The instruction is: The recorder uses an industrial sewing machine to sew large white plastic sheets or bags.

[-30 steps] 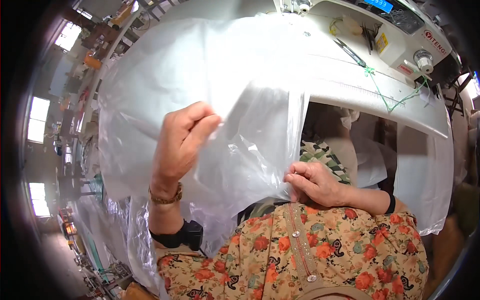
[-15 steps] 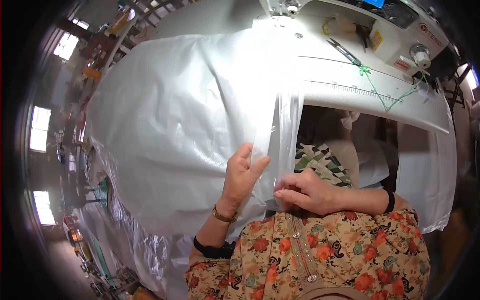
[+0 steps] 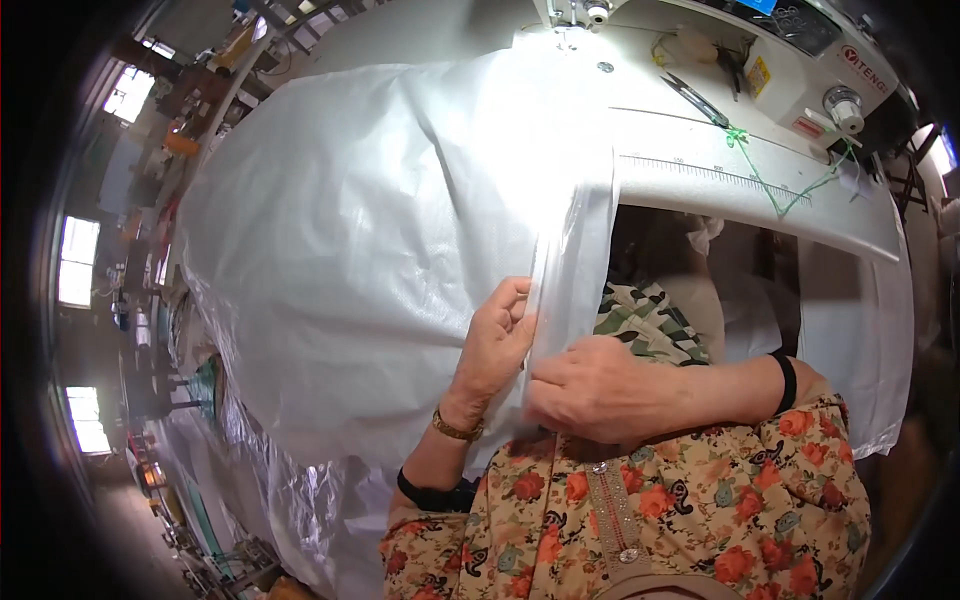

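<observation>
A large sheet of white, slightly shiny fabric (image 3: 340, 220) spreads over the sewing machine table and hangs toward me. Its folded edge strip runs from under the lit sewing head (image 3: 572, 14) down to my hands. My left hand (image 3: 497, 340) pinches this edge between thumb and fingers. Just to the right and lower, my right hand (image 3: 590, 390) is closed at the same strip, its fingertips smeared and partly hidden behind the knuckles. The needle area is washed out by the bright lamp.
Thread snips (image 3: 697, 100) lie on the machine bed right of the needle, with green string (image 3: 770, 190) near them. A printed ruler scale (image 3: 715, 168) runs along the table's front edge. Camouflage cloth (image 3: 650, 320) covers my lap. More white fabric (image 3: 855, 350) hangs at the right.
My right hand has turned over, knuckles up, and moved slightly left onto the strip. The left hand has shifted a little right, and the strip's edge looks folded narrower.
</observation>
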Demonstrator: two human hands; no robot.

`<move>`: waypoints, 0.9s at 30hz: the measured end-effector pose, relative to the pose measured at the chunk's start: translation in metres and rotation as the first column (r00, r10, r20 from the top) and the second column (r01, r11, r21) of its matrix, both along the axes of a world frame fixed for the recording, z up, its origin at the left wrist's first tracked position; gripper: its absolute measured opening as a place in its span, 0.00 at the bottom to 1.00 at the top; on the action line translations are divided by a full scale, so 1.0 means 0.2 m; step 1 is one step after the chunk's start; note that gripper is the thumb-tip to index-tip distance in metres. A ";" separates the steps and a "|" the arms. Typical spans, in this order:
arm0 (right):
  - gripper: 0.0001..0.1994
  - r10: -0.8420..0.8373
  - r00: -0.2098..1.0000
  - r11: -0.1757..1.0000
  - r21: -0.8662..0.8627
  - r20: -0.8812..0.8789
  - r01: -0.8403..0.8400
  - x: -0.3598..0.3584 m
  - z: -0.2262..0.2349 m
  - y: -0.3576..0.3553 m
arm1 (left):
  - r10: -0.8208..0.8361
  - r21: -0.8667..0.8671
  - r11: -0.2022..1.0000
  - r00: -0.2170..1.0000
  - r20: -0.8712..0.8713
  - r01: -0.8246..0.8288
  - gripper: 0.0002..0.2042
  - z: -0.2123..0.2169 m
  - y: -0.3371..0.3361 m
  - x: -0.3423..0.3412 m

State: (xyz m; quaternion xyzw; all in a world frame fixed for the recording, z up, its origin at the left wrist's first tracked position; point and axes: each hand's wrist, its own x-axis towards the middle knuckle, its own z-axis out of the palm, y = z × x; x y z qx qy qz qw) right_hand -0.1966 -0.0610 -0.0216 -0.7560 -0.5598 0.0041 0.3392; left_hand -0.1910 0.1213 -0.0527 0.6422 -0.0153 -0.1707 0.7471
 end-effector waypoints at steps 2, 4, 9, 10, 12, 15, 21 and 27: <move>0.07 0.012 0.999 0.994 -0.113 -0.030 -0.015 0.02 0.00 0.04 | -0.016 0.024 1.000 0.999 0.039 0.015 0.08 0.00 0.00 0.02; 0.07 0.023 1.000 0.984 -0.175 -0.010 -0.025 0.03 -0.01 0.07 | -0.003 0.063 0.998 0.998 0.056 -0.001 0.08 -0.01 0.00 0.03; 0.09 0.043 0.996 0.990 -0.135 0.081 -0.031 0.03 -0.03 0.09 | 0.026 0.126 0.991 0.995 0.093 -0.037 0.09 -0.03 0.01 0.05; 0.09 0.058 0.995 0.982 -0.183 0.077 -0.043 0.02 -0.03 0.10 | 0.036 0.118 0.992 0.995 0.096 -0.048 0.10 -0.04 0.01 0.05; 0.09 0.053 0.990 0.974 -0.225 0.127 -0.023 0.01 -0.03 0.10 | 0.045 0.116 0.991 0.991 0.126 -0.060 0.10 -0.04 0.01 0.06; 0.08 0.052 0.992 0.976 -0.216 0.116 -0.026 0.01 -0.04 0.10 | 0.048 0.135 0.989 0.988 0.146 -0.068 0.09 -0.04 0.00 0.07; 0.09 -0.086 0.996 0.996 -0.013 -0.023 0.085 0.04 -0.02 -0.01 | 0.163 0.133 0.975 0.980 0.111 -0.177 0.06 0.03 0.02 0.08; 0.14 -0.384 0.922 0.829 -0.423 0.042 0.365 0.06 -0.08 -0.19 | 0.215 0.287 0.919 0.953 0.214 -0.272 0.04 0.19 0.14 0.13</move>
